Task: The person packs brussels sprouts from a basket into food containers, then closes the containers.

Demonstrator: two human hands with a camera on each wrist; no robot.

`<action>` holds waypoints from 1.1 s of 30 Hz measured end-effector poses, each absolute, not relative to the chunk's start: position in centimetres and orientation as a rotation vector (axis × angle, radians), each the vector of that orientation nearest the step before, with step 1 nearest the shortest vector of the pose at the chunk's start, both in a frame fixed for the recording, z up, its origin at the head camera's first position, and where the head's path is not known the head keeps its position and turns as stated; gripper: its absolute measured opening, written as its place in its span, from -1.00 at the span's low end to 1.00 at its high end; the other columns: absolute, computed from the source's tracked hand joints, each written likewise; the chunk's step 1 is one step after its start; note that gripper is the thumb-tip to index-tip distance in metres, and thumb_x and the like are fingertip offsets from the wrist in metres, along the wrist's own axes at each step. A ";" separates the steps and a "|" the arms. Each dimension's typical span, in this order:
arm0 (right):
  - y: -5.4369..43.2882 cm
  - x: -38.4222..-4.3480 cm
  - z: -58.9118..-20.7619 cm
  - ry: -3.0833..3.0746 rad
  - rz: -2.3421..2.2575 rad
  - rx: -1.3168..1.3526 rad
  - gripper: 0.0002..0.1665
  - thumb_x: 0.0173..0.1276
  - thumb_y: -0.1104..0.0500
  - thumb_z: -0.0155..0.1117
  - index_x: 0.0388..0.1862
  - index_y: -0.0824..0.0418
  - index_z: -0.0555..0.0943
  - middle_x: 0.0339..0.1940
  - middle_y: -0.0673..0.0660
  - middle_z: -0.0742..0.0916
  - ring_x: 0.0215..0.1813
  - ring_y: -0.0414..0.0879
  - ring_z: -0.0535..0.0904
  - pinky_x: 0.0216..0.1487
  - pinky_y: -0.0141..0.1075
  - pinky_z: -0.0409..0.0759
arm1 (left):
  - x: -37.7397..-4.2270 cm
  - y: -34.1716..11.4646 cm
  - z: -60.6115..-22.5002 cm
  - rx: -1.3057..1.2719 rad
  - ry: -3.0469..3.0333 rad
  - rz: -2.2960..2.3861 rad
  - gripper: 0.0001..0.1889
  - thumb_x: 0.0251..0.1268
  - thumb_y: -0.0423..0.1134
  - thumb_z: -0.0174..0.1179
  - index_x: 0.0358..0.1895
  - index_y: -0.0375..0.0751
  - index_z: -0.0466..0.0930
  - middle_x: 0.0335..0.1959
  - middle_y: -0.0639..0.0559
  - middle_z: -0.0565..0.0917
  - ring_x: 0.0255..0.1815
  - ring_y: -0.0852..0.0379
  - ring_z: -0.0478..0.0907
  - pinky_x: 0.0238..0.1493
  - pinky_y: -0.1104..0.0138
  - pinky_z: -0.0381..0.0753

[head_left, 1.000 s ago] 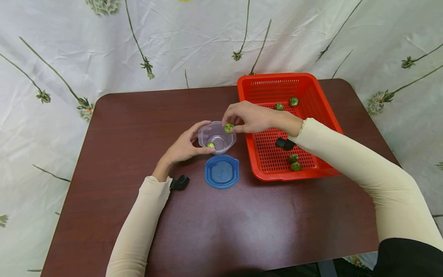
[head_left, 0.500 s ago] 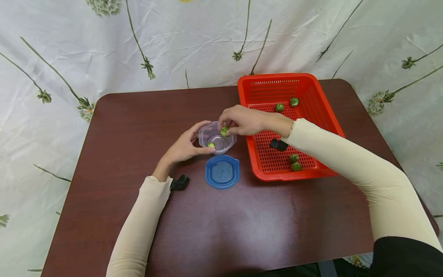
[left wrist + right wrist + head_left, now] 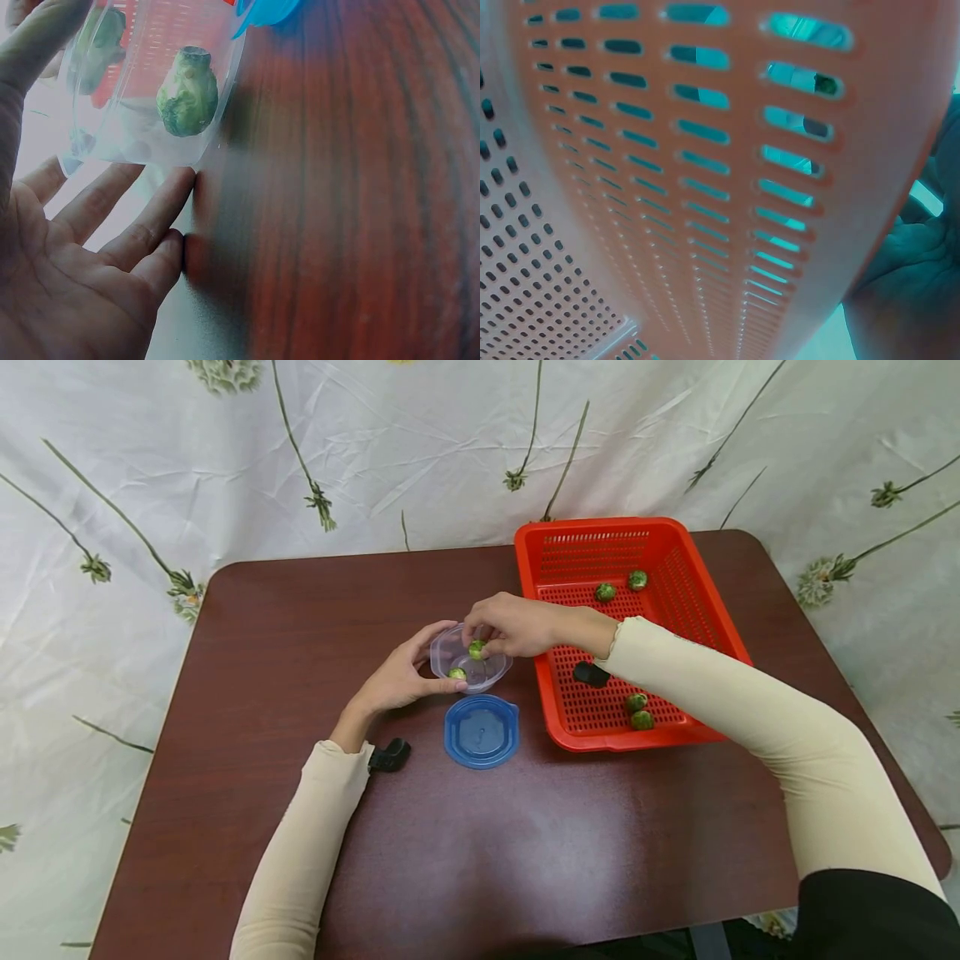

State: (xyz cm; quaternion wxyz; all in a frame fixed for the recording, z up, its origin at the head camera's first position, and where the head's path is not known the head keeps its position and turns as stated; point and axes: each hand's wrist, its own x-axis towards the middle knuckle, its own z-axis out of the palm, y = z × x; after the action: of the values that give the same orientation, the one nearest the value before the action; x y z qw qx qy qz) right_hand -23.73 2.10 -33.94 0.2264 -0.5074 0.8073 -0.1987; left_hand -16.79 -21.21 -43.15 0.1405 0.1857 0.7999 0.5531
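A blue lid (image 3: pixel 482 732) is lying just in front of a clear bowl (image 3: pixel 497 672). The left hand (image 3: pixel 405 679) is holding the bowl, one sprout (image 3: pixel 187 97) sitting inside, and the right hand (image 3: pixel 517 625) is pinching another sprout (image 3: pixel 476 650) over it. Reaching farther back, a red basket (image 3: pixel 550 710) is holding four more sprouts (image 3: pixel 642 721).

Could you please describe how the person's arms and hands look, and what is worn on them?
The left hand and right hand are bare, without gloves. Plain cream sleeves reach both wrists, with a small black piece at each cuff. Above the right cream sleeve, a black sleeve shows. No cable is visible.
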 end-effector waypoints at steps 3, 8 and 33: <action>1.9 -23.8 -34.0 2.226 -0.543 -1.389 -0.76 0.39 0.29 0.33 0.01 0.30 0.65 0.04 0.17 0.66 0.06 -0.02 0.70 0.11 -0.23 0.65 | -16.8 -21.2 -43.2 0.536 2.306 1.607 -0.10 0.16 -0.23 0.48 0.54 0.10 0.16 0.39 -0.04 0.41 0.36 -0.06 0.46 0.29 0.00 0.46; 1.9 -23.7 -34.1 2.227 -0.527 -1.367 -0.75 0.40 0.31 0.32 0.04 0.29 0.67 0.08 0.20 0.62 0.08 -0.01 0.69 0.11 -0.23 0.65 | -16.8 -21.2 -43.2 0.533 2.310 1.596 -0.09 0.17 -0.21 0.48 0.54 0.11 0.14 0.39 -0.03 0.41 0.38 -0.05 0.45 0.29 0.01 0.47; 0.5 -23.8 -34.0 2.224 -0.196 -1.399 -0.89 0.40 0.25 0.31 -0.15 0.14 0.74 -0.09 0.09 0.64 -0.06 -0.08 0.54 0.02 -0.27 0.59 | -16.7 -21.1 -42.9 0.509 2.311 1.591 -0.07 0.15 -0.19 0.49 0.55 0.11 0.13 0.40 0.06 0.40 0.40 0.03 0.43 0.31 0.03 0.45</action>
State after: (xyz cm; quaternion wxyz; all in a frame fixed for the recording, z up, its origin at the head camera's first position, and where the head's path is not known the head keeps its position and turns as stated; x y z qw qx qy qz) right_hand -23.79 0.50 -34.00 0.2509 -0.5139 0.8172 -0.0722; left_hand -16.68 -21.08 -42.89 0.1444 0.1767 0.8019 0.5522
